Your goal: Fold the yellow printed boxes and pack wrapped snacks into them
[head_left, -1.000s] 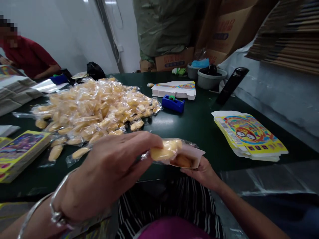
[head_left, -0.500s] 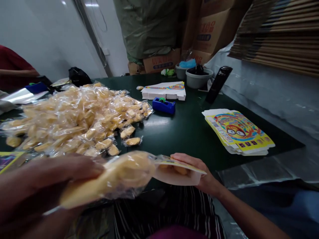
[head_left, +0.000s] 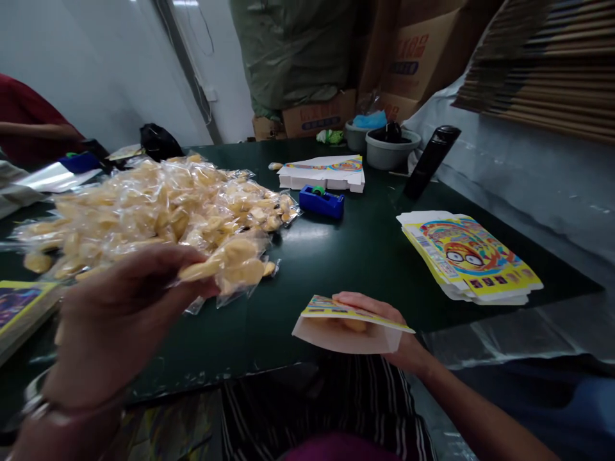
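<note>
Between the thumb and fingers of my left hand (head_left: 125,314) are clear-wrapped pale yellow snack pieces (head_left: 235,262), held up over the table at the near edge of a large heap of the same wrapped snacks (head_left: 163,198). My right hand (head_left: 384,320) grips a printed paper box (head_left: 355,326) by its far side. The box's unfolded opening faces me, and yellowish pieces show dimly inside. Several flat printed boxes (head_left: 475,256) lie stacked to the right of that hand.
A blue tape dispenser (head_left: 321,202) stands mid-table before a stack of white cartons (head_left: 321,174). Grey tubs (head_left: 391,150) and a leaning black cylinder (head_left: 432,160) are farther right. A printed yellow-edged box (head_left: 24,307) lies at left. A person in a red sleeve (head_left: 33,121) sits at far left.
My left hand has drawn back from the camera, moving up and away toward the heap with the wrapped snacks. My right hand still holds the box, tilted slightly differently.
</note>
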Motion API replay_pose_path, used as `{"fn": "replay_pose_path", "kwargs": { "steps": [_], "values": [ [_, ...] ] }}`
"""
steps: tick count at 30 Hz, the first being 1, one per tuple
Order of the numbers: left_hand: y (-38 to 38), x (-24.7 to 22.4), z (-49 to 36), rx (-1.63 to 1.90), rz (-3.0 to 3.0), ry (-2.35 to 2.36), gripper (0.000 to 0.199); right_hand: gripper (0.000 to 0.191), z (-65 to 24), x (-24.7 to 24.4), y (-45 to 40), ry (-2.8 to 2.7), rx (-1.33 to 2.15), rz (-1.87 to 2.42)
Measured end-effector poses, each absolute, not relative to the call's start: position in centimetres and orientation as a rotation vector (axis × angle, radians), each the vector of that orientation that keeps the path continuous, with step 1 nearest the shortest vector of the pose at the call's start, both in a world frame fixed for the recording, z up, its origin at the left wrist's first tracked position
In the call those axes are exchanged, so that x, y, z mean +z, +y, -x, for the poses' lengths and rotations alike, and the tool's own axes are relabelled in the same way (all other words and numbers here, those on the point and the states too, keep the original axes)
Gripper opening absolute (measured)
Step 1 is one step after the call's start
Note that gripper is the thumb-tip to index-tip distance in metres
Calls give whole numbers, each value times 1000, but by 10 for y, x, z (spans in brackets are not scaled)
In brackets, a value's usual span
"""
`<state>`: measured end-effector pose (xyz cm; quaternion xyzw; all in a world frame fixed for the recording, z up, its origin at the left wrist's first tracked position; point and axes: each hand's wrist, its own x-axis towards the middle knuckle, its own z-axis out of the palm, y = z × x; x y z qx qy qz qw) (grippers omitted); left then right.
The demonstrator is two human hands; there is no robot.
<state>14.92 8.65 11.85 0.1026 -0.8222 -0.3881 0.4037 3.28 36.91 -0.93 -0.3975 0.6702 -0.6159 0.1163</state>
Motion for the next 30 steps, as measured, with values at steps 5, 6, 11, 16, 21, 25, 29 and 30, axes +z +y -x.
{"fn": "replay_pose_path", "kwargs": {
  "steps": [5, 6, 11, 16, 21, 25, 29, 30],
  "values": [
    [85, 99, -83, -1405, -124, -2225, 14, 43, -34, -11, 371, 2011, -1734, 1199],
    [85, 91, -69, -1439, -141, -2299, 15, 44, -34, -13, 372, 2004, -1733, 1195],
    [77, 47, -18, -1149, -256, -2649, 7, 45, -36, -25, 380, 1933, -1801, 1058],
    [56, 33, -12, -801, -303, -2697, 22, 45, -35, -31, 386, 1893, -1828, 936],
    [73, 20, -20, -698, -77, -2841, 36, 36, -32, -26, 388, 1845, -1799, 885],
    [96, -4, -21, -674, 181, -2963, 52, 40, -26, -27, 391, 1851, -1776, 836],
    [98, -4, -16, -697, 169, -2839, 28, 47, -19, -30, 395, 1751, -1842, 796],
    [96, 4, -18, -720, 151, -2773, 24, 48, -18, -30, 396, 1715, -1849, 778]
  ]
}}
